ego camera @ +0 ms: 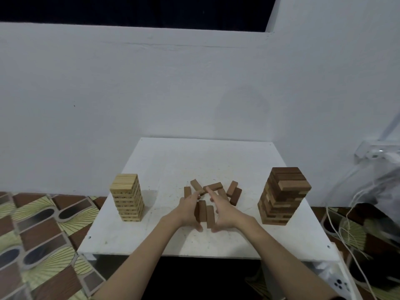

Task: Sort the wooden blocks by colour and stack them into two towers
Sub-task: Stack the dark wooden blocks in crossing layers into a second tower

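Observation:
A light wood tower [127, 197] stands at the left of the white table [151, 234]. A taller dark brown tower [282, 194] stands at the right. Between them lie several loose dark brown blocks [213, 186]. My left hand [188, 210] and my right hand [225, 211] face each other with straight fingers. They press from both sides on a few dark blocks [204, 212] lying side by side near the front of the pile. The fingertips of both hands reach in among the loose blocks behind.
A white wall runs behind the table. Patterned floor matting [43, 234] lies to the left. White cables [337, 230] and a dark bag [372, 219] sit to the right, with a white power strip [376, 153] above them.

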Demonstrator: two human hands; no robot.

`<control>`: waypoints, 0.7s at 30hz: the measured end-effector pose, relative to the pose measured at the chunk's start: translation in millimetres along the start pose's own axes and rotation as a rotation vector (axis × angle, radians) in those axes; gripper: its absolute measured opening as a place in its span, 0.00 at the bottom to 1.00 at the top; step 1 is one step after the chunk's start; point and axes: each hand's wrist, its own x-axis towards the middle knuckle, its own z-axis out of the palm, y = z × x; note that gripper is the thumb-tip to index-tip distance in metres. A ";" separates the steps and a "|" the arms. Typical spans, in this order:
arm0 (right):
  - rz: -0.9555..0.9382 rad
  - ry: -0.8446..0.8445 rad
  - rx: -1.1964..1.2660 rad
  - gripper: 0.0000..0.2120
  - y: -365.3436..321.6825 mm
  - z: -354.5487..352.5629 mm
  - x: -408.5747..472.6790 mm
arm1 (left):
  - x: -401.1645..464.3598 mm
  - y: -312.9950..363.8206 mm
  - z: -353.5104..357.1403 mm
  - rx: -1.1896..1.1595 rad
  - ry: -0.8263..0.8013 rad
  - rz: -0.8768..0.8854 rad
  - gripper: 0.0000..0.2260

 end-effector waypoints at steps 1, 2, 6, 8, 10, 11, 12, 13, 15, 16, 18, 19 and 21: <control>-0.002 0.006 0.022 0.61 -0.8 -0.3 -1.1 | 0.8 0.9 0.0 -0.006 0.007 0.006 0.50; -0.010 0.016 0.047 0.60 -0.8 -0.6 -1.8 | 1.6 1.1 0.1 -0.011 0.010 0.012 0.49; -0.042 0.048 0.110 0.56 3.0 -0.4 -4.0 | 5.9 -2.0 2.3 -0.035 0.010 0.034 0.48; -0.050 0.064 0.113 0.54 5.6 1.2 -4.3 | 7.4 -3.6 3.0 -0.050 0.006 0.036 0.49; -0.057 0.068 0.130 0.53 6.4 2.1 -5.6 | 7.8 -4.0 2.8 -0.079 -0.003 0.038 0.50; -0.058 0.069 0.139 0.54 6.5 3.0 -5.1 | 8.6 -4.3 2.6 -0.092 -0.006 0.041 0.50; -0.055 0.069 0.147 0.56 7.2 4.5 -4.3 | 8.8 -5.0 2.9 -0.100 -0.010 0.043 0.50; -0.055 0.069 0.151 0.57 7.9 6.5 -3.2 | 8.8 -5.0 3.3 -0.106 -0.014 0.048 0.49; -0.056 0.074 0.145 0.59 9.1 10.2 0.2 | 8.7 -6.1 3.7 -0.121 -0.022 0.055 0.48; -0.056 0.077 0.142 0.60 9.3 11.3 1.4 | 9.1 -6.7 4.1 -0.129 -0.023 0.058 0.47; -0.063 0.087 0.131 0.59 9.5 12.2 4.0 | 9.6 -7.2 4.1 -0.138 -0.018 0.065 0.46; -0.071 0.091 0.130 0.59 9.2 12.2 5.4 | 9.9 -7.5 3.7 -0.143 -0.016 0.068 0.46; -0.079 0.092 0.129 0.58 9.2 12.3 7.3 | 10.5 -7.9 3.1 -0.153 -0.012 0.070 0.46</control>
